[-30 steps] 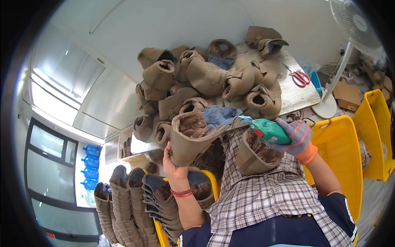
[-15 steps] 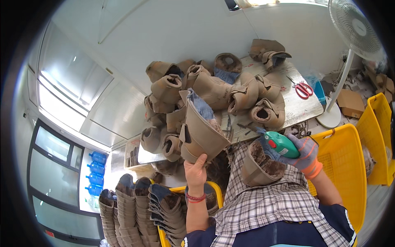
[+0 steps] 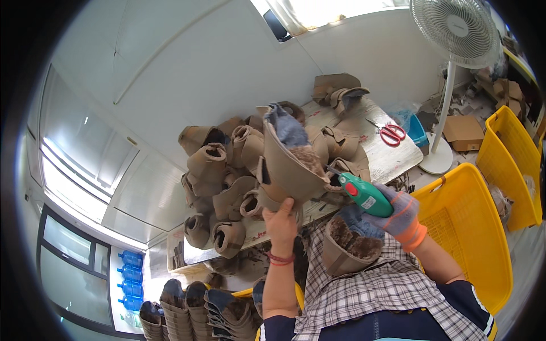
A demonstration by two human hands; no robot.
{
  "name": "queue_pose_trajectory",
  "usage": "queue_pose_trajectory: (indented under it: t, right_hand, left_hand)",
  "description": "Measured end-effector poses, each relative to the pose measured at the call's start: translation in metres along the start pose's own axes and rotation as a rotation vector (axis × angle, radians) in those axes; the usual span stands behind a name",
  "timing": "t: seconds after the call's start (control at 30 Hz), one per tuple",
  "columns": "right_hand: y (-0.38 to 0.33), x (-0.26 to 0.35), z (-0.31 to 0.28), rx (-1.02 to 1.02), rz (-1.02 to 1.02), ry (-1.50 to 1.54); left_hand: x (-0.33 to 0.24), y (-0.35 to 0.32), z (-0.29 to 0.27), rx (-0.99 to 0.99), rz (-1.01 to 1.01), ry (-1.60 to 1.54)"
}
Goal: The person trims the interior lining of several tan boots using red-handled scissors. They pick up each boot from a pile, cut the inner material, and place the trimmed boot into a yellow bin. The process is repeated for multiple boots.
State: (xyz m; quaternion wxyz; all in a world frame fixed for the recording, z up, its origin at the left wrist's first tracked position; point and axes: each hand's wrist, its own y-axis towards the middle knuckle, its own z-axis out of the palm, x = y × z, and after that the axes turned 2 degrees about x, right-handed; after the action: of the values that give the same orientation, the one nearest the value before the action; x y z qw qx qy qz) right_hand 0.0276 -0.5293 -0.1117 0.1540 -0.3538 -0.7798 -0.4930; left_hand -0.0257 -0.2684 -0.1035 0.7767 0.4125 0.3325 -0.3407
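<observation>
Head view: the rounded green plastic tool point(image 3: 367, 196), gripped by the gloved right hand point(image 3: 398, 215), has been raised toward the fuzzy-lined, flared tan boot upper point(image 3: 281, 170) held by the left hand point(image 3: 280, 228).

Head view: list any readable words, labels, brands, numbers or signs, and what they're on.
None legible.
Green tool in the right hand: small white label, print too small to read.
Fan hub: faint marking, too blurred.
Table: red marks, no readable words.
</observation>
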Motion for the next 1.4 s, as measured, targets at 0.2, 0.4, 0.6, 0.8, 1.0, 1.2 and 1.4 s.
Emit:
queue_pose_trajectory:
  t: [0.2,0.4,0.6,0.8,1.0,1.2,1.4]
  right_hand:
    - [-0.001,0.004,0.006,0.057,0.105,0.17]
    - [0.001,0.004,0.011,0.022,0.099,0.161]
    - [0.006,0.011,0.01,0.066,0.229,0.27]
    - [0.014,0.024,0.0,0.105,0.397,0.547]
    - [0.023,0.015,0.0,0.017,0.499,0.693]
    - [0.008,-0.029,-0.004,-0.078,0.548,0.589]
    - [-0.003,-0.035,-0.016,-0.107,0.641,0.622]
  left_hand:
    - [0.02,-0.009,0.016,0.06,-0.022,-0.035]
    - [0.034,-0.018,0.009,0.087,0.062,0.301]
    - [0.038,-0.026,0.011,0.103,0.163,0.668]
    - [0.031,-0.019,0.0,0.434,0.632,1.231]
    - [0.047,-0.024,-0.004,0.271,0.368,0.942]
    - [0.026,0.058,0.003,0.237,0.222,0.913]
    - [0.006,0.155,-0.024,0.2,0.521,1.473]
